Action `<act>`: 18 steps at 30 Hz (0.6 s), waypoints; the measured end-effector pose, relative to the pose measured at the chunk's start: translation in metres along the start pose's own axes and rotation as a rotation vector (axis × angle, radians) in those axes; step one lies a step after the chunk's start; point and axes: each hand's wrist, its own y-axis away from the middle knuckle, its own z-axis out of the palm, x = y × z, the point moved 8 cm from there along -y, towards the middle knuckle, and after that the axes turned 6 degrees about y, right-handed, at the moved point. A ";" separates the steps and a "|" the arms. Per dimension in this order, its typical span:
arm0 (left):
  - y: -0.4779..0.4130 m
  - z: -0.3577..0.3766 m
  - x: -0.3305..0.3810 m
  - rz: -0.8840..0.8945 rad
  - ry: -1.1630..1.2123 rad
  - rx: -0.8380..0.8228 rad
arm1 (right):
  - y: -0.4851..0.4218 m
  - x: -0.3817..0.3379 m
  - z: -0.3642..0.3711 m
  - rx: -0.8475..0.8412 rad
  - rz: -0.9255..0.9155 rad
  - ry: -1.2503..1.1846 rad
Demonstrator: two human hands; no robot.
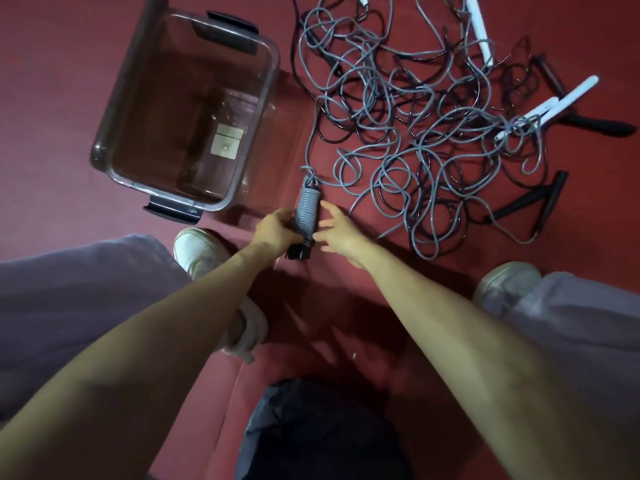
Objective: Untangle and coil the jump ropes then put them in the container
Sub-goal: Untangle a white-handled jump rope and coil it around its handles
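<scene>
Fig. 1. We see the left hand gripping a coiled grey jump rope; the right hand, splayed, lies beside it, near the clear container.

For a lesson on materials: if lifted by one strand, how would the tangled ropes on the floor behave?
Probably floppy: the tangled ropes lie in loose, curling loops. Neighbours would likely drag along, since grey and dark strands interlace. The white handles might dangle and swing.
</scene>
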 end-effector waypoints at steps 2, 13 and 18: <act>0.006 -0.005 0.012 0.027 -0.010 0.045 | 0.004 -0.001 -0.015 0.041 -0.007 0.019; 0.014 0.021 0.159 0.324 -0.046 0.014 | 0.057 -0.059 -0.182 0.460 -0.251 0.216; -0.001 0.045 0.216 0.412 -0.114 -0.018 | 0.074 -0.081 -0.242 0.587 -0.299 0.470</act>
